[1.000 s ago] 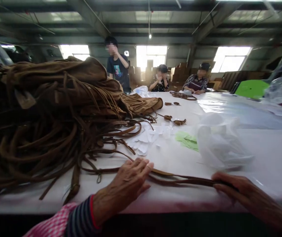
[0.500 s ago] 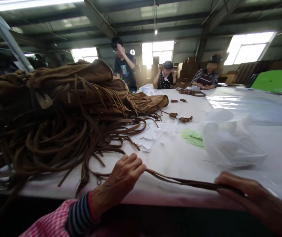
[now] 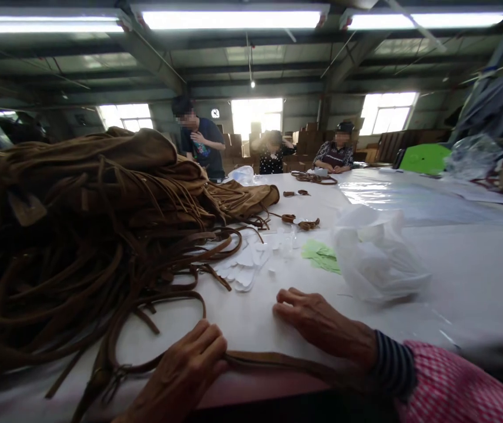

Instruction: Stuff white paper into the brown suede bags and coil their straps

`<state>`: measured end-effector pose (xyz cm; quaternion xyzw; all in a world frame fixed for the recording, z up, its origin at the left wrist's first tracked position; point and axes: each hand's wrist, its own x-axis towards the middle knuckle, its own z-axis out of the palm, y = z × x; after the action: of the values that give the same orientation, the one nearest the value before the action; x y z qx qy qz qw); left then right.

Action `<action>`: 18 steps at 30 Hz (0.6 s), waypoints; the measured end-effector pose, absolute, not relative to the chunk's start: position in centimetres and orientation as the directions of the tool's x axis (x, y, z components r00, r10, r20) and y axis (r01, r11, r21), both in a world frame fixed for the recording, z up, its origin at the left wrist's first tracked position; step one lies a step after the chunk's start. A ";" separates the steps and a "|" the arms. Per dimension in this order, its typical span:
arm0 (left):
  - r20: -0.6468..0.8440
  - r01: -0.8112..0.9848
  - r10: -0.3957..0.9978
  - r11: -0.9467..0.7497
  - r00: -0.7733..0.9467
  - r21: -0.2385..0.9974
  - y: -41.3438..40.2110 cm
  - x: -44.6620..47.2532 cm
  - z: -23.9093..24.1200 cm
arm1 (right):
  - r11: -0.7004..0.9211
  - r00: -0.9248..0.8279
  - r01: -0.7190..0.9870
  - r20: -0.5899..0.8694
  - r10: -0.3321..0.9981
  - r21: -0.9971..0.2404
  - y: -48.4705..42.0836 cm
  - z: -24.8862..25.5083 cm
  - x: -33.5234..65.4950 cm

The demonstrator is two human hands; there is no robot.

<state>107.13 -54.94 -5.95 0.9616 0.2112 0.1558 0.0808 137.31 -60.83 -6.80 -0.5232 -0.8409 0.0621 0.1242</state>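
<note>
My left hand (image 3: 190, 364) is closed around a brown leather strap (image 3: 273, 358) near the front edge of the table. From that hand the strap runs right, passing below my right forearm, and its far end is hard to see. My right hand (image 3: 322, 323) is over the white tabletop, off the strap, with its fingers loosely bent and slightly apart and nothing visible in them. Left of my hands, a large heap of brown bags (image 3: 137, 153) trails many straps; one loops round toward my left hand, close to a metal clasp (image 3: 114, 376).
White paper pieces (image 3: 245, 264), green slips (image 3: 321, 255) and a crumpled clear plastic bag (image 3: 375, 252) lie beyond my right hand. Farther back are small strap bundles (image 3: 299, 221) and plastic sheeting (image 3: 410, 200). Several people are at the table's far side, one standing (image 3: 201, 141).
My right hand has let go of the strap and moved left and inward, over the table. My left hand still grips the strap, now lower in view. The view has turned right and levelled.
</note>
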 end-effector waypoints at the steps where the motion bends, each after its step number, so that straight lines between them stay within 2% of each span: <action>1: 0.272 0.366 0.419 -0.903 0.866 0.225 -54.8 107.1 -6.1 | 0.455 -0.436 0.867 0.133 0.890 -0.202 -60.3 -6.9 137.2; 5: 0.277 0.312 0.372 -0.920 0.886 0.237 -53.6 106.9 -6.8 | 0.381 -0.378 0.923 0.059 0.924 -0.049 -59.2 -7.3 138.9; 8: 0.294 0.302 0.365 -0.923 0.883 0.238 -53.0 106.6 -7.0 | 0.232 -0.233 0.969 0.004 0.973 0.089 -58.6 -7.4 141.5; 10: 0.272 0.312 0.375 -0.917 0.886 0.250 -52.9 106.4 -7.0 | 0.129 -0.128 0.984 -0.016 0.992 0.120 -58.3 -7.2 142.6; 12: 0.243 0.317 0.382 -0.910 0.892 0.266 -53.0 106.3 -7.3 | 0.111 -0.111 0.994 0.012 0.994 0.022 -58.4 -6.6 142.4; 16: 0.225 0.328 0.391 -0.905 0.892 0.271 -53.1 106.2 -8.1 | 0.291 -0.251 0.888 0.156 0.956 -0.356 -59.9 -5.9 138.3; 18: 0.226 0.342 0.400 -0.904 0.888 0.258 -53.1 106.3 -8.3 | 0.367 -0.324 0.833 0.172 0.930 -0.414 -60.6 -6.1 135.4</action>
<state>106.32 -53.13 -8.30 0.9658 0.1921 0.1382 0.1059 135.44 -60.63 -6.13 -0.5484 -0.8038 0.1258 0.1931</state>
